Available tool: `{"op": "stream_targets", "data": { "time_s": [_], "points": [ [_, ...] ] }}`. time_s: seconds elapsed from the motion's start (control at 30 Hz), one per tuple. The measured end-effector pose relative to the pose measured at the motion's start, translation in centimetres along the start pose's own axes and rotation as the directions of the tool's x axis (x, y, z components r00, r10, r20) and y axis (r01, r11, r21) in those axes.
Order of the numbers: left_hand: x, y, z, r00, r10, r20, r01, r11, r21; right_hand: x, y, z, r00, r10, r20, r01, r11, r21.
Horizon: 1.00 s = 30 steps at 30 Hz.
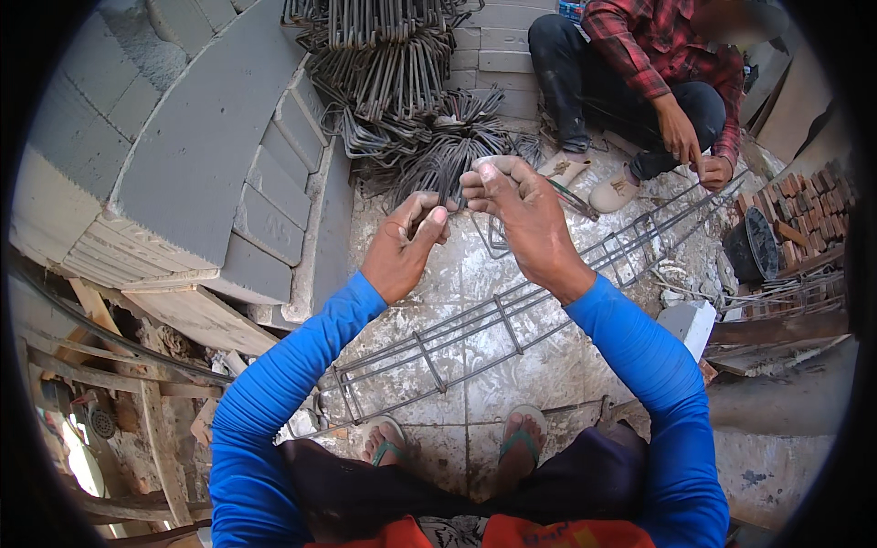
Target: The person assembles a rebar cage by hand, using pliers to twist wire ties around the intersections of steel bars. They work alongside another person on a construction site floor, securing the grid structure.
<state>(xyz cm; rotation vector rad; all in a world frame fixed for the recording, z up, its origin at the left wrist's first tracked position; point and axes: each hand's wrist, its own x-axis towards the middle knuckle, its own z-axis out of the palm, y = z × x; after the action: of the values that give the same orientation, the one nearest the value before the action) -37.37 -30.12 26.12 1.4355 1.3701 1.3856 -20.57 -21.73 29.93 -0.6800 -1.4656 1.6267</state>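
Observation:
My left hand [408, 242] is closed in a pinch, with a bundle of thin dark wire [445, 190] between thumb and fingers. Close beside it, my right hand [534, 228] has its thumb pressed to curled fingers; what they grip is too small to make out. Pincers with green and red on the handles [575, 196] show just past my right hand; whether I hold them cannot be told. Beneath both hands, a long cage of steel rebar with square stirrups [507, 324] runs diagonally over the floor. A loose bent stirrup [493, 239] is partly hidden behind my right hand.
A co-worker in a red checked shirt [630, 46] squats at the cage's far end, hands near its bars. Bent stirrups [384, 82] are heaped at the back. Grey blocks [210, 155] are stacked left. A black bucket [752, 245] and bricks [804, 215] stand right.

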Motion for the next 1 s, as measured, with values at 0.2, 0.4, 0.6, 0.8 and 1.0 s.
{"op": "stream_targets", "data": {
  "time_s": [0.2, 0.4, 0.6, 0.8, 1.0],
  "points": [
    [-2.7, 0.0, 0.1, 0.995, -0.063, 0.080, 0.068, 0.996, -0.052, -1.8, 0.9, 1.6, 0.997, 0.016, 0.074, -0.003, 0.986, -0.166],
    [-4.8, 0.1, -0.3, 0.984, -0.173, 0.044, 0.177, 0.976, -0.126, -3.7, 1.2, 2.4, 0.987, 0.148, 0.068, -0.137, 0.979, -0.148],
    [-5.5, -0.4, -1.1, 0.997, -0.073, -0.007, 0.073, 0.997, -0.006, -4.0, 1.7, 2.1, 0.979, 0.188, 0.075, -0.188, 0.982, -0.007],
    [-6.1, -0.7, -0.9, 0.997, -0.040, -0.069, 0.043, 0.998, 0.036, -4.3, 2.0, 2.3, 0.977, 0.178, 0.118, -0.164, 0.979, -0.118],
    [-5.9, 0.8, -1.4, 0.997, -0.066, -0.027, 0.071, 0.940, 0.334, -4.6, 2.3, 2.7, 0.983, 0.128, 0.131, -0.092, 0.964, -0.249]
  ]
}}
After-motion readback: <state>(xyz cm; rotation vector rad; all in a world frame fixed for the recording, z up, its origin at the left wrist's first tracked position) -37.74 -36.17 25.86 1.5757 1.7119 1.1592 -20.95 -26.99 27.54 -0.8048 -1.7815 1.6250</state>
